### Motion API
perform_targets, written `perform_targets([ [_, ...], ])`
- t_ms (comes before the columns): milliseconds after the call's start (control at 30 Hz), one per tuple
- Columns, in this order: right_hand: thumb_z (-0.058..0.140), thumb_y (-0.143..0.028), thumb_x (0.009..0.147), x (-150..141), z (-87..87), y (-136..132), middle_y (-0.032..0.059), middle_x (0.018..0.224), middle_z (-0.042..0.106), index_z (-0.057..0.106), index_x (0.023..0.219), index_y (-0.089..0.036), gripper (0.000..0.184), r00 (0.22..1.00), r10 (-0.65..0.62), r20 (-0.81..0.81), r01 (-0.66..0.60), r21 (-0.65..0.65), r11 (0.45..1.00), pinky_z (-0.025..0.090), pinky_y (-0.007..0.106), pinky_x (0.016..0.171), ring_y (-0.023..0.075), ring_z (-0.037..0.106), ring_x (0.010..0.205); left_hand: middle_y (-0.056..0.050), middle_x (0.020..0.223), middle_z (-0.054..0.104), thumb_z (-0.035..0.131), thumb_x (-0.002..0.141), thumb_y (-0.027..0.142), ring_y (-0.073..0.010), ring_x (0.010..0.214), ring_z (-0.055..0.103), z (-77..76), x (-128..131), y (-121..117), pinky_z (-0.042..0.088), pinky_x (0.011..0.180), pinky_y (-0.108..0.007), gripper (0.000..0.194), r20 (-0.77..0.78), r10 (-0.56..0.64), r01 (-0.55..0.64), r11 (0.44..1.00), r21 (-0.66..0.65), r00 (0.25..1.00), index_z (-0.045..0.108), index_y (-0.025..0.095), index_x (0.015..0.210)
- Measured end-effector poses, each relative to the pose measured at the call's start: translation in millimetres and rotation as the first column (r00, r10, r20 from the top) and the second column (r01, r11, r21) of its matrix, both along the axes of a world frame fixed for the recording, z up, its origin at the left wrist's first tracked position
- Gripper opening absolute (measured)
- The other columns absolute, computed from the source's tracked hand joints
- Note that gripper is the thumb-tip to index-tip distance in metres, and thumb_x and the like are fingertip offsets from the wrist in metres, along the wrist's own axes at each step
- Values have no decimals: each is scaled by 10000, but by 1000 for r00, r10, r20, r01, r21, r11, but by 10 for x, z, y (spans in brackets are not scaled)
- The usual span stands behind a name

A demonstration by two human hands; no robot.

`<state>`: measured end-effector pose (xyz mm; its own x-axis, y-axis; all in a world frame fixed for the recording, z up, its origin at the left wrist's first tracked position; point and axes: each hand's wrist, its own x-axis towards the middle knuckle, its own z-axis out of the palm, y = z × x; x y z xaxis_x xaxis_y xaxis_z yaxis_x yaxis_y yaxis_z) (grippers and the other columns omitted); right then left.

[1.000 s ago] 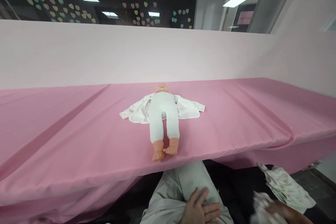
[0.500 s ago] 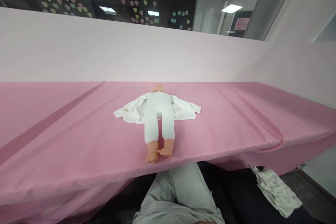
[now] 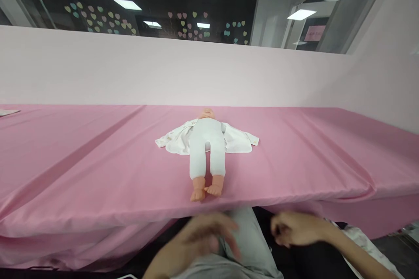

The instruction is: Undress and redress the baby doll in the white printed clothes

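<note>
On the pink cloth a baby doll point(image 3: 207, 133) lies on its back, its bare feet toward me. Its body and legs are white. A white baby jacket point(image 3: 238, 138) is spread open beneath it, sleeves stretched out to both sides. My left hand point(image 3: 206, 233), blurred by motion, hovers over my lap below the table edge, fingers bent and apart, nothing in it. To its right, my right hand point(image 3: 291, 229) is curled into a loose fist, and I see nothing in it. Both hands are apart from the doll.
The pink cloth point(image 3: 108, 174) covers the table and hangs over its front edge. A white wall point(image 3: 163, 74) with a window above stands behind. A pale cloth point(image 3: 366, 242) lies at lower right, partly behind my right forearm. A flat pale item point(image 3: 8, 112) lies at far left.
Both hands have come into view over my lap. The view has shifted slightly left and up, so the doll and jacket appear farther right; they lie as before.
</note>
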<state>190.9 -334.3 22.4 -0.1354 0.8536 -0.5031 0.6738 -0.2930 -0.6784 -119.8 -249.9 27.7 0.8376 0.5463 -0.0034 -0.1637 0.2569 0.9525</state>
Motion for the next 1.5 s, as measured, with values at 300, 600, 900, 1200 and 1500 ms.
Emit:
perform_targets([
  [300, 460, -232, 847, -1214, 960, 2622, 67, 1072, 641, 582, 1110, -148, 302, 883, 80, 463, -415, 687, 596, 414, 281, 877, 157, 572, 992, -77, 1132, 624, 419, 798, 200, -188, 1064, 567, 263, 586, 1812, 437, 947, -320, 299, 203, 865, -796, 299, 527, 460, 586, 146, 1040],
  [600, 374, -232, 870, -1512, 166, 3142, 101, 1109, 635, 603, 1071, -133, 320, 846, -152, 511, -402, 799, 447, 52, 493, 1113, 211, 438, 1204, -123, 1149, 579, 369, 849, 175, -272, 1208, 417, -166, 433, 2991, 251, 1053, -476, 283, -119, 954, 17, 119, 993, 277, 635, 186, 943],
  [900, 376, -230, 861, -1520, 147, 3098, 73, 1117, 639, 600, 1085, -155, 326, 877, -183, 445, -321, 825, 466, 32, 484, 1122, 192, 429, 1219, -248, 1355, 359, 486, 723, 659, -381, 1272, 294, -263, 428, 3205, 276, 999, -569, 864, -108, 960, -346, 12, 938, -258, 334, 60, 1326],
  [1200, 385, -242, 863, -1503, 161, 3117, 85, 1102, 639, 602, 1063, -161, 306, 876, -182, 446, -314, 815, 486, 29, 471, 1125, 184, 428, 1228, -286, 1477, 161, 440, 700, 711, -433, 1377, -20, -314, 416, 3408, 12, 1074, -602, 1047, -294, 919, -300, 212, 930, -261, 217, -39, 1396],
  [1500, 362, -244, 876, -1481, 168, 3088, 61, 1120, 632, 590, 1063, -175, 303, 881, -187, 434, -294, 813, 503, 49, 453, 1126, 171, 409, 1247, -182, 1125, 605, 519, 739, 473, -312, 1130, 489, -279, 89, 3342, 355, 969, -400, 564, -154, 987, -217, 138, 966, -56, 570, 63, 1123],
])
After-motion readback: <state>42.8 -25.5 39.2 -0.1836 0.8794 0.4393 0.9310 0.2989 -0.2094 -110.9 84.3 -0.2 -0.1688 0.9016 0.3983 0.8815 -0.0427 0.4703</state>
